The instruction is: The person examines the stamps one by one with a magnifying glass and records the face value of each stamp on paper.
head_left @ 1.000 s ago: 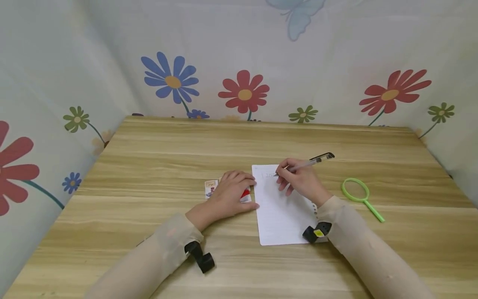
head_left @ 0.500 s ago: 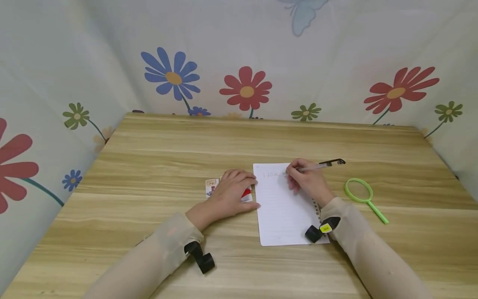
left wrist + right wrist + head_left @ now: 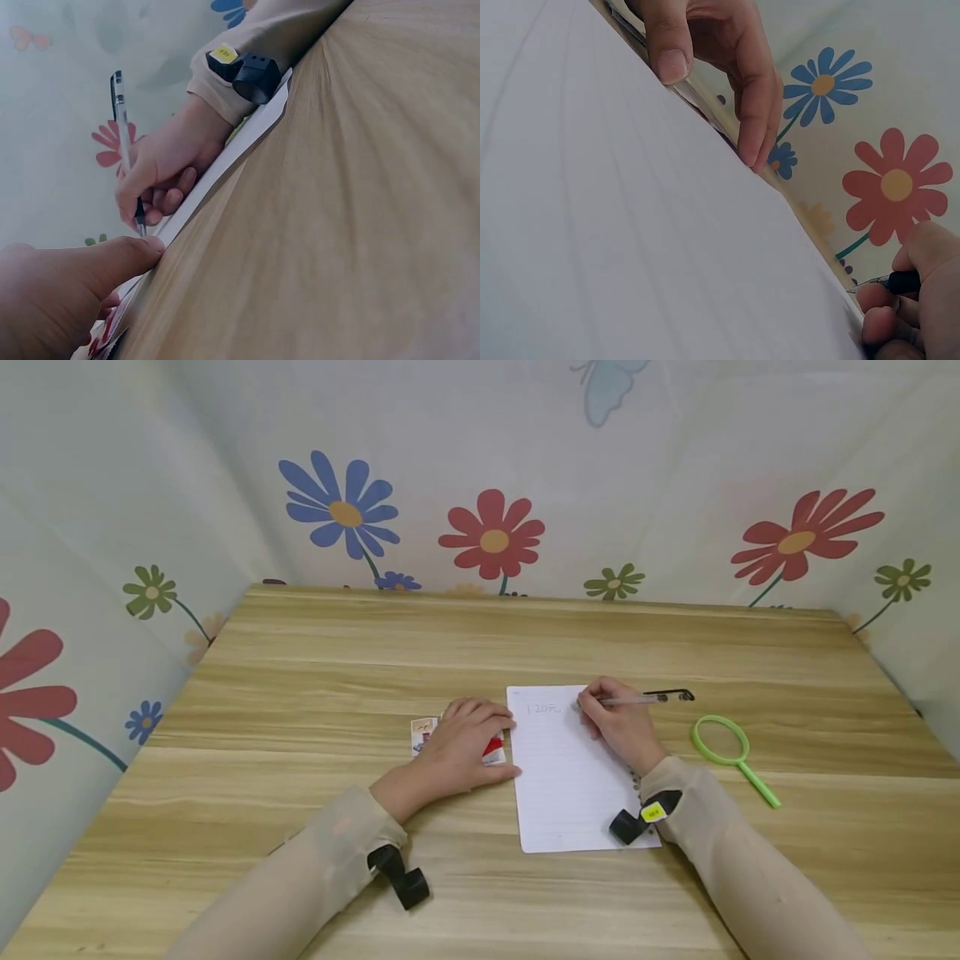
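Note:
On the table lies a white lined sheet [image 3: 570,785] with punched holes along its right side and "120元" written near the top. My right hand [image 3: 622,722] pinches a clear gel pen [image 3: 633,699] with a black clip, its tip at the sheet's upper part. In the left wrist view the pen [image 3: 124,135] stands nearly upright. My left hand [image 3: 461,747] lies over several small printed cards [image 3: 422,735], mostly hidden beneath it. Its thumb and fingertips touch the sheet's left edge, as the left hand [image 3: 727,67] in the right wrist view also shows.
A green magnifying glass [image 3: 759,785] lies to the right of the sheet on the wooden table [image 3: 375,643]. A flower-patterned curtain [image 3: 637,460] hangs behind the table and along both sides. Each wrist wears a black camera.
The right hand with the pen has moved to the right along the top line, and the writing to its left has grown. The pen leans lower. The left hand stays in place.

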`<state>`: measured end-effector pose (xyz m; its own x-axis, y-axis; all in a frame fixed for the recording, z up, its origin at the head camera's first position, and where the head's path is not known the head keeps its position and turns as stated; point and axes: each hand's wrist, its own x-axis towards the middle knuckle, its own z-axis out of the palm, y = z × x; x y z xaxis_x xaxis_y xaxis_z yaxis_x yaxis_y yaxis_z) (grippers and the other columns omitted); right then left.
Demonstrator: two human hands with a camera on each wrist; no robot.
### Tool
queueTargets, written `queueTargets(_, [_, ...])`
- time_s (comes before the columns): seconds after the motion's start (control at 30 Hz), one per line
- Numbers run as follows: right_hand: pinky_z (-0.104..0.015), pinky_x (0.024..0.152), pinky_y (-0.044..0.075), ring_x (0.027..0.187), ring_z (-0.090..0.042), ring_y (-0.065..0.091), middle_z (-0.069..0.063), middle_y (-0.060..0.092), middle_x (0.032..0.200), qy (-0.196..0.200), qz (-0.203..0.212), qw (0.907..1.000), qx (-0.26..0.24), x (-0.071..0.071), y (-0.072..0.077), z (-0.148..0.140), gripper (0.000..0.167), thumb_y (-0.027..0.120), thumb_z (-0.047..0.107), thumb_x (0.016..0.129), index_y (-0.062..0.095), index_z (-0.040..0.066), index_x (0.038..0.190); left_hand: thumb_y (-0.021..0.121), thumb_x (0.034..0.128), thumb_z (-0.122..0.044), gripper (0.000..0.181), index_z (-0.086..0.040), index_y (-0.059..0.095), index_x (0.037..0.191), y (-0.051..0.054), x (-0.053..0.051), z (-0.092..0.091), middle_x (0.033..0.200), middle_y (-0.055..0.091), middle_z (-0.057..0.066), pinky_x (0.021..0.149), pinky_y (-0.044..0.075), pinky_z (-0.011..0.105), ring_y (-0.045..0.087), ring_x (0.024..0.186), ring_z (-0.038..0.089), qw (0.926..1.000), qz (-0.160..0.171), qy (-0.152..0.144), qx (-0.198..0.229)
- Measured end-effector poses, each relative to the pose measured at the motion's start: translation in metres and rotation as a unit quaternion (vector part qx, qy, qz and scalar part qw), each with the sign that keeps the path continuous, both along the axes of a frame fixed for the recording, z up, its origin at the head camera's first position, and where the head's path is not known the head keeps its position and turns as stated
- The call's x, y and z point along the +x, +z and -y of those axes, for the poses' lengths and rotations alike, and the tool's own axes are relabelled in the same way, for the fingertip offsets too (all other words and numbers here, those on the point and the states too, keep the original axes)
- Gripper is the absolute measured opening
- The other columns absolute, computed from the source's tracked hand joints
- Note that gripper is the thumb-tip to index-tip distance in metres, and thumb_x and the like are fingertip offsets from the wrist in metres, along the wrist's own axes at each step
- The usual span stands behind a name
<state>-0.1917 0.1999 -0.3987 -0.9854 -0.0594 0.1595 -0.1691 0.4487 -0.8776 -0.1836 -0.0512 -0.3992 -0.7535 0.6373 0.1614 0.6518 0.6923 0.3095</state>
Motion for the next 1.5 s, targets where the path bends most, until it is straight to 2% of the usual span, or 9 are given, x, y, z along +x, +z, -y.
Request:
queueTargets(0.17, [-0.018,0.046,0.037,0.045,-0.008,0.047,-0.012,0.055,0.062,0.01,-0.002,0.9999,0.003,0.01,0.017,0.008,0.012,0.054,0.003,0.093,0.057,-0.009,0.088,0.072,0.0796,-0.05,0.059,-0.013,0.062,0.123,0.0,0.0,0.0,0.132,0.056,0.0,0.115,0.027,0.045,0.045,0.128,0.021,1.0,-0.002,0.0,0.003])
queueTargets(0.3, [-0.017,0.047,0.036,0.046,-0.008,0.046,-0.013,0.054,0.062,0.01,0.009,0.9999,0.01,0.012,0.02,0.01,0.012,0.054,0.003,0.093,0.056,-0.007,0.087,0.072,0.0797,-0.051,0.059,-0.013,0.062,0.123,-0.001,-0.001,0.001,0.132,0.056,0.0,0.115,0.028,0.044,0.045,0.128,0.021,1.0,-0.004,0.0,0.003])
queueTargets(0.53, [-0.018,0.044,0.034,0.044,-0.006,0.044,-0.016,0.053,0.059,0.007,-0.001,0.9999,0.016,0.012,0.021,0.01,0.014,0.051,-0.001,0.09,0.055,-0.006,0.078,0.072,0.0794,-0.051,0.059,-0.013,0.062,0.123,-0.002,0.0,0.001,0.132,0.056,0.0,0.115,0.027,0.045,0.046,0.128,0.022,1.0,-0.005,-0.002,0.005])
queueTargets(0.77, [-0.022,0.041,0.037,0.044,-0.008,0.045,-0.004,0.054,0.058,-0.002,0.0,0.9999,0.017,-0.006,-0.008,-0.004,0.015,0.052,0.007,0.091,0.056,0.001,0.078,0.072,0.0794,-0.051,0.059,-0.013,0.062,0.123,-0.001,-0.001,0.001,0.132,0.056,0.0,0.115,0.028,0.044,0.045,0.128,0.022,1.0,-0.004,-0.002,0.007])
queueTargets(1.0, [-0.022,0.039,0.037,0.042,-0.009,0.046,-0.001,0.054,0.056,-0.011,-0.009,0.9998,0.016,-0.007,-0.009,-0.005,0.016,0.052,0.007,0.09,0.057,0.001,0.077,0.072,0.0793,-0.051,0.059,-0.013,0.062,0.123,-0.001,-0.002,0.001,0.132,0.057,0.0,0.114,0.028,0.044,0.046,0.128,0.022,0.9999,-0.007,-0.003,0.008])
queueTargets(1.2, [-0.022,0.04,0.037,0.043,-0.008,0.046,-0.001,0.053,0.056,-0.014,0.0,0.9998,0.017,-0.007,-0.009,-0.005,0.016,0.052,0.006,0.09,0.057,0.0,0.077,0.072,0.0794,-0.051,0.06,-0.012,0.062,0.124,-0.001,-0.002,0.001,0.132,0.056,0.001,0.115,0.027,0.044,0.045,0.128,0.022,1.0,-0.004,-0.002,0.001])
queueTargets(1.5, [-0.023,0.043,0.036,0.047,-0.011,0.047,-0.004,0.055,0.059,-0.053,0.01,0.998,0.035,-0.005,-0.007,-0.005,0.015,0.052,0.014,0.091,0.059,0.004,0.081,0.073,0.0783,-0.05,0.059,-0.012,0.063,0.122,0.0,-0.003,0.0,0.131,0.057,0.0,0.114,0.029,0.043,0.046,0.127,0.021,1.0,-0.007,0.001,0.006])
